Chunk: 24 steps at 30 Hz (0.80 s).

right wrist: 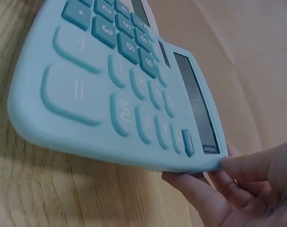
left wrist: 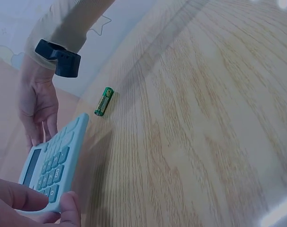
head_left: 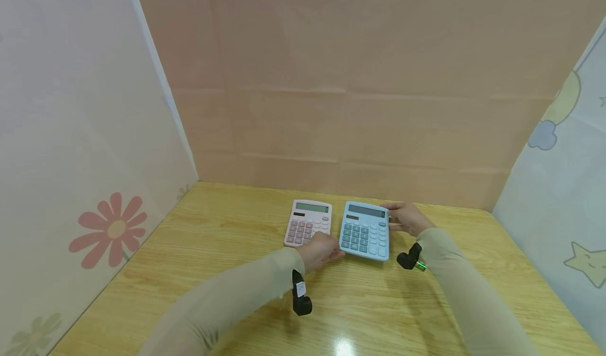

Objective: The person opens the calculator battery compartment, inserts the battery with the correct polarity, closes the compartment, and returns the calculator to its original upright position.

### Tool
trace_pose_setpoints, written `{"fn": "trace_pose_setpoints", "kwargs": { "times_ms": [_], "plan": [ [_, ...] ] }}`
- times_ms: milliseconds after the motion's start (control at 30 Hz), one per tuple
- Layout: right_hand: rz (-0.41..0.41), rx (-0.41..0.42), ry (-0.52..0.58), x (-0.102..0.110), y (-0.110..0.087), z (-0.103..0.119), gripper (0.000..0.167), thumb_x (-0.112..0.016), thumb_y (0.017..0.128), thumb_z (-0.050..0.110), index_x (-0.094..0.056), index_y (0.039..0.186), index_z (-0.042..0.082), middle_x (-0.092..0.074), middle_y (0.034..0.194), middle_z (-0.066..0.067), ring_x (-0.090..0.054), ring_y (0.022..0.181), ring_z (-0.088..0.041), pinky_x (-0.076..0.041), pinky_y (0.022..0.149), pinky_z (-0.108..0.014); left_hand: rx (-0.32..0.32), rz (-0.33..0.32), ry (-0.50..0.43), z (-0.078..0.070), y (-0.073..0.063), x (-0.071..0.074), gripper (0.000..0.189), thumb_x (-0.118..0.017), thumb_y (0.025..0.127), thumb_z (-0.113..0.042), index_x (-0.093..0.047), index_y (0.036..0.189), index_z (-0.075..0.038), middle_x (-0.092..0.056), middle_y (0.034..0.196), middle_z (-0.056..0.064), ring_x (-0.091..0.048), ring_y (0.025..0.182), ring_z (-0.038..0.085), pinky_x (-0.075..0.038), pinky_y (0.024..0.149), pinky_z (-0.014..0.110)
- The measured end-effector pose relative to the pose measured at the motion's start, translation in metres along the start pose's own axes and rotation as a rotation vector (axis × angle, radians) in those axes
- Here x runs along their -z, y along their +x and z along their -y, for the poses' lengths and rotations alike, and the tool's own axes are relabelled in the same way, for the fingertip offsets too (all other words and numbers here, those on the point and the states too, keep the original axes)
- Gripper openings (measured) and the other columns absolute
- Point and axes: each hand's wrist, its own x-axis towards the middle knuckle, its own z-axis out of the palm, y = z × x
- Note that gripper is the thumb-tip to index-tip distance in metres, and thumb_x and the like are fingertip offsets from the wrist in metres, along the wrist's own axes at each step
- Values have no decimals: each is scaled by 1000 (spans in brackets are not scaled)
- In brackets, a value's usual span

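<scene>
A light blue calculator (head_left: pixel 364 230) is held tilted above the wooden table, its display and keys facing up. My left hand (head_left: pixel 321 250) pinches its lower left corner, thumb and fingers on either side in the left wrist view. On the far right, my right hand (head_left: pixel 407 217) grips the upper corner beside the display; its fingers (right wrist: pixel 200 194) reach under the edge in the right wrist view. A pink calculator (head_left: pixel 306 220) lies on the table just left of the blue one, its lower right part hidden behind my left hand.
A green battery (left wrist: pixel 104 101) lies on the table (head_left: pixel 227 214) near my right forearm, partly covered by the black wrist strap (head_left: pixel 410 257) in the head view. A pinkish backdrop (head_left: pixel 350 109) rises behind the table, with patterned panels at both sides.
</scene>
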Motion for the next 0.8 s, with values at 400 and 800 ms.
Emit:
{"fn": "trace_pose_setpoints", "kwargs": {
  "times_ms": [400, 800],
  "plan": [
    [25, -13, 10, -3, -1, 2, 42, -43, 101, 3, -38, 142, -7, -54, 131, -23, -63, 101, -20, -58, 86, -36, -26, 31, 3, 2, 1, 8, 12, -49, 93, 8, -59, 100, 6, -56, 96, 11, -61, 78, 16, -57, 81, 28],
    [42, 28, -156, -1, -4, 1, 40, -49, 99, 4, -45, 136, -9, -62, 121, -18, -61, 101, -20, -49, 100, -49, -18, 33, 3, 3, 0, 13, 24, -52, 92, 8, -56, 116, 10, -61, 98, 15, -61, 78, 16, -58, 79, 27]
  ]
}}
